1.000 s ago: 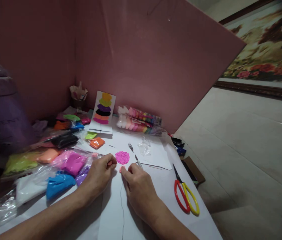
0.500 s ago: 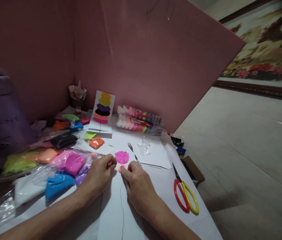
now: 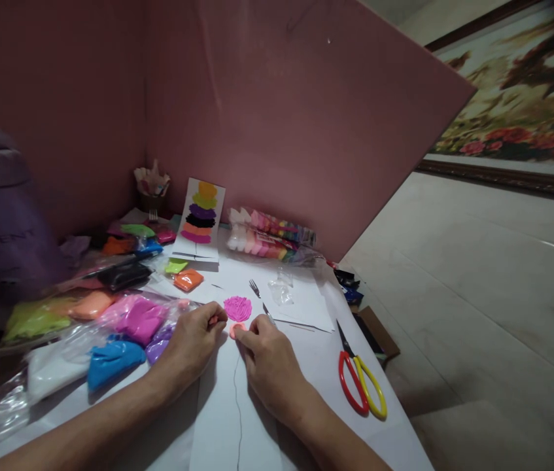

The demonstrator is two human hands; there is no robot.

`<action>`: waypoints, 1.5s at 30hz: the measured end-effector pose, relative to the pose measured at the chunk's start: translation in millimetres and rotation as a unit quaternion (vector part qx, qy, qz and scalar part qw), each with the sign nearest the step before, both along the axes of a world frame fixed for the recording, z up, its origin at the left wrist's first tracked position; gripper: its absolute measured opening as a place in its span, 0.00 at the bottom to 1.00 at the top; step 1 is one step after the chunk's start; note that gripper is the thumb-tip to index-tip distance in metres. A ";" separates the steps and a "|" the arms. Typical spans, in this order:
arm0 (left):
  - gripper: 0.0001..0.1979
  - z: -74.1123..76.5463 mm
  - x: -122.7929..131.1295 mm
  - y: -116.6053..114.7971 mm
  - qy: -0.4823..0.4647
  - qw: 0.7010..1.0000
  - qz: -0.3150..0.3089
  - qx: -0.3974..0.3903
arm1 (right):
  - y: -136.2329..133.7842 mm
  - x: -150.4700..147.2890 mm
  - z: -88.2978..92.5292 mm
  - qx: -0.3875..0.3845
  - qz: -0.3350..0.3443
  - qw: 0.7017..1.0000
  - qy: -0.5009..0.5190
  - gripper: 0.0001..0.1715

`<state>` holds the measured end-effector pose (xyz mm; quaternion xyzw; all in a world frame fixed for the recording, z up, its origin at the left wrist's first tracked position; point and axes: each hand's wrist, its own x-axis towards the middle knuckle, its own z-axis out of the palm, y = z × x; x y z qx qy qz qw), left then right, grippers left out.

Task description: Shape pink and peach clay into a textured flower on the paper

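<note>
On the white paper lies a round magenta clay patch with a ridged surface. Just below it sits a small coral clay piece, which the fingertips of my right hand touch. My left hand is pinched around a bit of coral clay, left of the magenta patch. A thin wavy line runs down the paper below the coral piece. A small fork and a pointed tool lie right of the patch.
Bagged clay in several colours covers the left side. A card with coloured bands leans at the back beside packed clay. Scissors with red and yellow handles lie at the right. A large purple container stands far left.
The whole view has shifted slightly, so objects appear a little further left. Both hands keep nearly the same places by the magenta patch.
</note>
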<state>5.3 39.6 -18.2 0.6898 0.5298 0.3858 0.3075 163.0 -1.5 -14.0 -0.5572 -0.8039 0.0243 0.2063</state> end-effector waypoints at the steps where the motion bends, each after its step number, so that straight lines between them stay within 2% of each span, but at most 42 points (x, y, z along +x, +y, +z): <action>1: 0.06 0.3 0.0 -0.2 0.000 1.000 0.001 0.002 | 1.8 1.8 0.3 -0.003 -0.001 0.999 0.043 0.15; 4: 0.05 1.8 0.0 -1.3 -0.002 1.000 0.010 -0.001 | 9.7 10.1 2.6 0.047 -0.027 0.986 0.159 0.20; 6: 0.05 2.7 -0.2 -2.1 -0.010 1.000 0.020 -0.011 | 16.1 16.6 4.9 0.094 -0.070 0.977 0.176 0.19; 8: 0.05 3.7 -0.4 -2.7 -0.035 0.999 0.027 -0.023 | 21.8 22.2 6.2 0.096 -0.119 0.976 0.153 0.16; 10: 0.06 5.5 -0.2 -3.0 -0.077 0.996 0.033 -0.042 | 25.8 25.9 5.2 0.064 -0.155 0.980 0.109 0.12; 14: 0.09 11.9 1.6 -4.1 -0.178 0.980 0.027 -0.088 | 27.8 28.0 -1.5 0.014 -0.178 0.984 0.030 0.05; 16: 0.12 14.4 2.8 -4.7 -0.237 0.965 -0.001 -0.117 | 26.7 27.4 -2.8 -0.007 -0.189 0.982 0.018 0.07; 20: 0.16 13.9 3.2 -5.1 -0.347 0.916 -0.050 -0.194 | 25.0 25.2 1.7 -0.042 -0.220 0.975 0.016 0.09; 24: 0.17 16.0 0.5 -7.3 -0.411 0.875 -0.078 -0.244 | 26.0 23.5 6.2 -0.024 -0.243 0.968 0.062 0.11; 26: 0.16 20.6 -0.7 -9.4 -0.431 0.855 -0.086 -0.274 | 26.6 23.1 5.9 0.002 -0.231 0.967 0.105 0.12; 30: 0.14 28.0 -0.5 -11.3 -0.458 0.824 -0.078 -0.323 | 26.0 21.8 2.8 0.049 -0.162 0.965 0.199 0.13; 33: 0.16 25.0 -0.2 -9.1 -0.462 0.826 -0.095 -0.310 | 23.7 19.5 2.6 0.080 -0.100 0.950 0.286 0.15; 37: 0.04 18.9 -2.4 -6.8 -0.452 0.830 -0.111 -0.307 | 18.6 15.6 6.7 0.091 -0.015 0.915 0.392 0.12; 41: 0.08 25.8 -2.0 -9.5 -0.464 0.814 -0.157 -0.312 | 13.9 12.7 9.9 0.108 0.004 0.899 0.424 0.11; 45: 0.12 34.8 1.3 -11.3 -0.483 0.789 -0.132 -0.355 | 10.8 12.0 11.9 0.112 0.051 0.892 0.434 0.16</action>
